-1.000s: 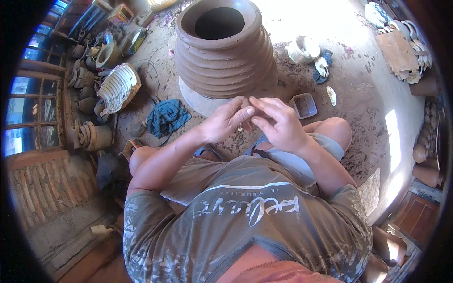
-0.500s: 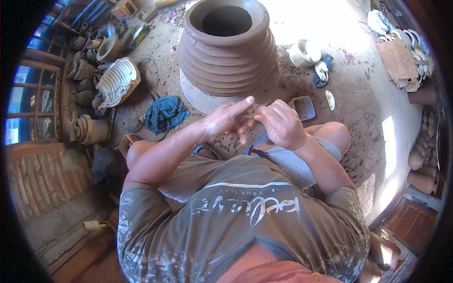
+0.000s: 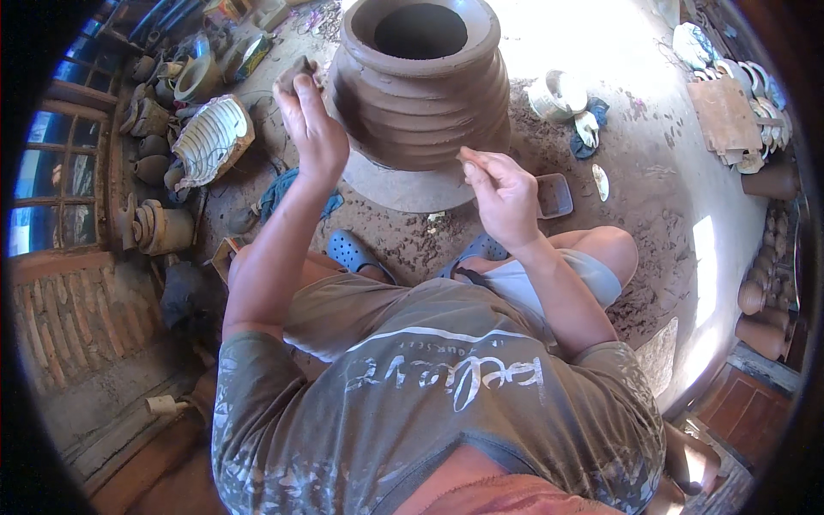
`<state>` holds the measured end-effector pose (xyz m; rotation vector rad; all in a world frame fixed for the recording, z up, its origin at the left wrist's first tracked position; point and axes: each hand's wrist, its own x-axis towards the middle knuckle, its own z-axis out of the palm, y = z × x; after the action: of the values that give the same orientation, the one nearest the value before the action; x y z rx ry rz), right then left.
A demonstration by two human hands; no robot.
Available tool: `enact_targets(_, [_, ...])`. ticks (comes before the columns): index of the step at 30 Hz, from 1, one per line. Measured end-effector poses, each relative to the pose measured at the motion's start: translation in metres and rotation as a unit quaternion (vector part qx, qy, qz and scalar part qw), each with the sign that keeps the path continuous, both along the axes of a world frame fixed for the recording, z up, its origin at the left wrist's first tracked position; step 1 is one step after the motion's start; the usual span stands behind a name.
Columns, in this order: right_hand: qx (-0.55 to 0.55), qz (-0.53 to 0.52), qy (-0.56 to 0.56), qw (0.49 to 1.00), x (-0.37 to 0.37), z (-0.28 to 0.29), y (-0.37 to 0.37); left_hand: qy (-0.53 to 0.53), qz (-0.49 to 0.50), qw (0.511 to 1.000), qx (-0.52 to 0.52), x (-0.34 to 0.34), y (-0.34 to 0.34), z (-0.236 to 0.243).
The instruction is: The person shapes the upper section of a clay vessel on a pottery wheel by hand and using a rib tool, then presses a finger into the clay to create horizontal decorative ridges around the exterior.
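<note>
The big ribbed clay pot [image 3: 421, 107] stands upright, mouth up, on a pale round base [image 3: 408, 190] in front of the seated person, and the hands have split! A second ago they were meeting just before it; now the left hand [image 3: 315, 124] is up beside the pot's left flank, fingers bunched and raised, a dark dab at the tips too small to make out, and whether it touches the wall I cannot tell. Over to the right hand [image 3: 505, 196]: low before the pot's right side, thumb and fingertips drawn together, anything between them hidden from us. The left forearm now cuts across the blue cloth [image 3: 276, 193], in plain view earlier, while the left blue clog [image 3: 352, 251] has come clear below. Near the right hand, the clear tub [image 3: 558, 197] sits on the crumb-strewn floor [image 3: 618, 266]
</note>
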<state>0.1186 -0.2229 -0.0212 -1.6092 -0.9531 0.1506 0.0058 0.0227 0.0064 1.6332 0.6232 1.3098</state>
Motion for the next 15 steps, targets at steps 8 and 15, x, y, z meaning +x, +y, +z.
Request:
enact_targets(8, [0.0, -0.027, -0.101, 0.995, 0.001, -0.002, 0.025, 0.072, -0.027, 0.995, -0.063, 0.027, 0.03, -0.028])
enact_targets(15, [0.023, -0.046, -0.135, 0.99, -0.002, -0.004, 0.046, 0.004, -0.058, 0.998, -0.023, 0.033, 0.051, -0.033])
